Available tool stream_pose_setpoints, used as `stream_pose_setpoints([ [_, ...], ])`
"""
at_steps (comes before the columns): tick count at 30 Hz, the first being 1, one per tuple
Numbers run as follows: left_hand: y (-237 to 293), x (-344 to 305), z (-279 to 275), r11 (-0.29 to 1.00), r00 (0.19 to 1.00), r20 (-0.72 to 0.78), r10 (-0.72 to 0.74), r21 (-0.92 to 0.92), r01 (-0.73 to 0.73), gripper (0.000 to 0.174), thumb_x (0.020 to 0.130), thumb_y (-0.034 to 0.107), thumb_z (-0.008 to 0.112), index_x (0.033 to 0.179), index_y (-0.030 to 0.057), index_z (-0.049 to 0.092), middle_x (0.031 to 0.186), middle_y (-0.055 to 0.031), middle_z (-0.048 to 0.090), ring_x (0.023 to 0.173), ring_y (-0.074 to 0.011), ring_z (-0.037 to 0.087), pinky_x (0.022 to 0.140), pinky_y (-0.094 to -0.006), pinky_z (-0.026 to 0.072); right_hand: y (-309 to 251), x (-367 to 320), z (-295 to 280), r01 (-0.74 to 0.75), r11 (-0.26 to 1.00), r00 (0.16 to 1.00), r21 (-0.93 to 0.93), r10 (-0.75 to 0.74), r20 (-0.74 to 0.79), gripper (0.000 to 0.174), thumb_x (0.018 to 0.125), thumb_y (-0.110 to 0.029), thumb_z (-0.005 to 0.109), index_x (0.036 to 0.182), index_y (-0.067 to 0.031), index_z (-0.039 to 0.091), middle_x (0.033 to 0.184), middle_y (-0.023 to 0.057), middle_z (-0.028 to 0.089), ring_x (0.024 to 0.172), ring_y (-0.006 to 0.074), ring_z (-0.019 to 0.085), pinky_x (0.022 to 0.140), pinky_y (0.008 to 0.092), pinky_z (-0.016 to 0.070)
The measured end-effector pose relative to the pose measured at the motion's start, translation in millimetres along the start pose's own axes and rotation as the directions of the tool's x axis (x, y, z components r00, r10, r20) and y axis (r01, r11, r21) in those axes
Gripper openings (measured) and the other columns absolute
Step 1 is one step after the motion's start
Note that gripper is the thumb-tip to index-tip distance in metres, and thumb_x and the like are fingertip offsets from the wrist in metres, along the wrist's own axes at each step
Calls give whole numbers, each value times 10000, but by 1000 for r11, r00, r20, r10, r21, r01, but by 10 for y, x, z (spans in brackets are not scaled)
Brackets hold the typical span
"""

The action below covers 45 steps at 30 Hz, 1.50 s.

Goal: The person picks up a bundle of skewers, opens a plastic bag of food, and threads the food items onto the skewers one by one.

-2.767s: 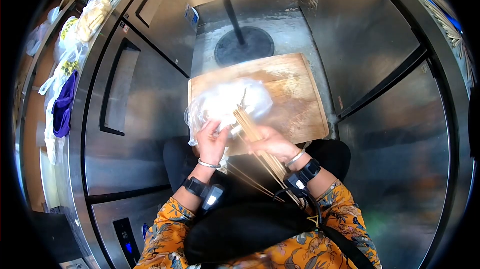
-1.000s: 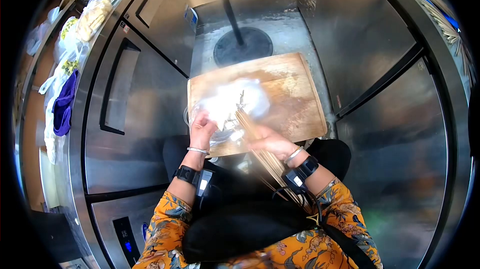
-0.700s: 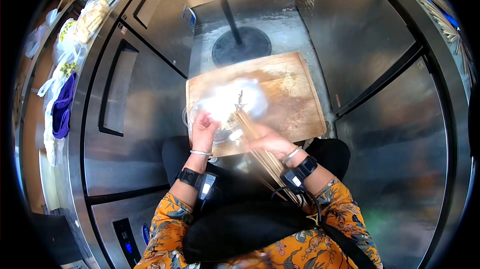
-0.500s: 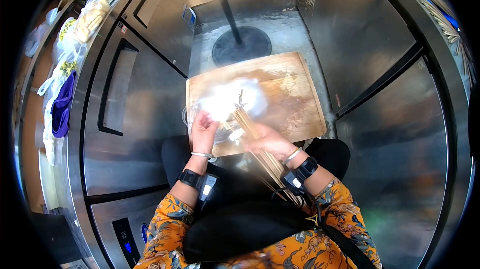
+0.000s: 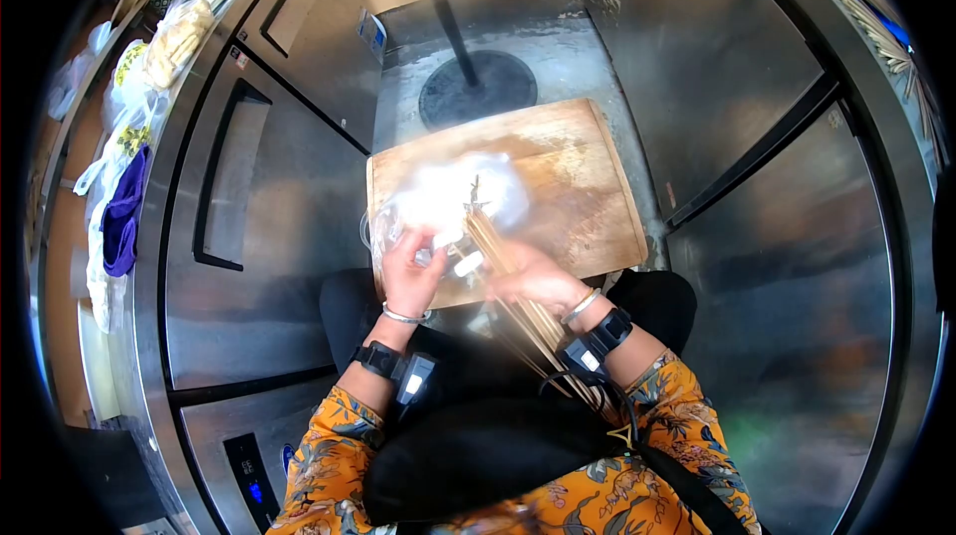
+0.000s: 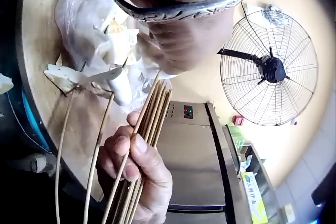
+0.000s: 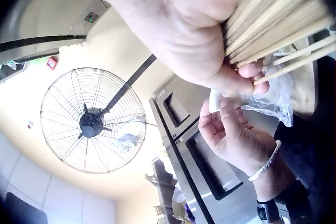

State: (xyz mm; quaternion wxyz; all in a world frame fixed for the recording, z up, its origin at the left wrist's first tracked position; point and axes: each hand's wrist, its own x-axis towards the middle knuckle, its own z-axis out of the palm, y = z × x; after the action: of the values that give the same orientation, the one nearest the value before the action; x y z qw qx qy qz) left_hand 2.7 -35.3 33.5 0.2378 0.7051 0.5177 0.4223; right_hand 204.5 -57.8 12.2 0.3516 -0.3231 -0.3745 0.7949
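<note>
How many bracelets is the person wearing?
2. One silver bracelet circles the wrist of the left hand; a second bracelet circles that of the right hand. Any others under the patterned sleeves would be hidden.

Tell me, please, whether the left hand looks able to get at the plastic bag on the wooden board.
Probably yes: the left hand is right by the plastic bag with nothing visible between them, though it seems to pinch a white piece.

Head cam: high, fwd/down on board (image 5: pixel 588 186). Wrist cams: v. close, tilted, share fan (image 6: pixel 273 69) bg; all 3 get sticks (image 6: pixel 151 116).
</note>
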Motion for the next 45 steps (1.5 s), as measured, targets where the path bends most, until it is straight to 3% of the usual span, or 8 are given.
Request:
stream_pose_setpoints([
  [20,137,-150,74,1000,954,297,27,5,-29,241,707,11,651,942,63,625,902,-91,640,757,-216,628,697,-281,508,17,-44,-10,25,999,999,35,-24,-28,418,745,62,586,1151,4,503,782,20,577,575,80,535,499,196,424],
  [24,-189,-130,49,955,976,143,-163,-225,192,349,698,39,683,1031,37,578,899,-136,593,852,-241,598,766,-292,488,-102,-113,29,9,1000,996,-6,-10,-91,453,747,49,589,1186,6,487,769,15,566,578,72,518,503,193,426],
  [27,-677,-83,-6,936,946,139,-294,241,255,334,690,93,703,996,36,582,856,-144,578,850,-276,592,763,-325,486,-86,-138,19,-4,1000,991,-16,2,-133,443,752,35,582,1183,8,482,759,11,558,589,71,518,506,198,429],
  [28,-809,-102,36,931,969,192,-157,356,80,317,686,142,710,963,46,590,860,-152,592,813,-312,593,733,-370,484,-83,-138,8,-2,1000,990,-15,0,-139,434,755,29,578,1178,10,483,756,10,556,594,72,520,508,201,432],
  [32,-698,-116,164,937,961,240,-135,347,45,245,733,58,704,935,36,568,847,-62,616,808,-161,596,740,-286,501,-64,-128,-52,-36,996,989,76,47,-140,378,772,11,557,1144,7,495,758,18,562,596,81,526,520,218,447],
  [35,-1097,-127,222,963,930,250,-268,82,256,249,727,142,705,925,22,612,807,-124,632,717,-228,610,691,-314,490,-28,-95,-89,-37,996,994,83,46,-103,358,778,7,554,1133,1,506,766,25,572,607,90,539,531,227,458],
  [38,-1165,-163,172,919,934,145,-326,-185,349,187,795,121,668,917,-1,594,776,-78,631,686,-140,590,647,-260,477,-39,-58,-69,-61,994,995,93,68,-69,348,784,12,573,1127,-8,518,776,27,582,620,96,556,535,232,464],
  [45,-848,-100,-102,788,878,55,-476,-416,454,147,946,165,503,1031,46,518,941,-54,569,839,-161,608,706,-272,532,-1,-4,3,-62,997,996,56,65,-53,361,787,4,626,1132,-16,521,833,19,583,628,77,556,520,218,460],
])
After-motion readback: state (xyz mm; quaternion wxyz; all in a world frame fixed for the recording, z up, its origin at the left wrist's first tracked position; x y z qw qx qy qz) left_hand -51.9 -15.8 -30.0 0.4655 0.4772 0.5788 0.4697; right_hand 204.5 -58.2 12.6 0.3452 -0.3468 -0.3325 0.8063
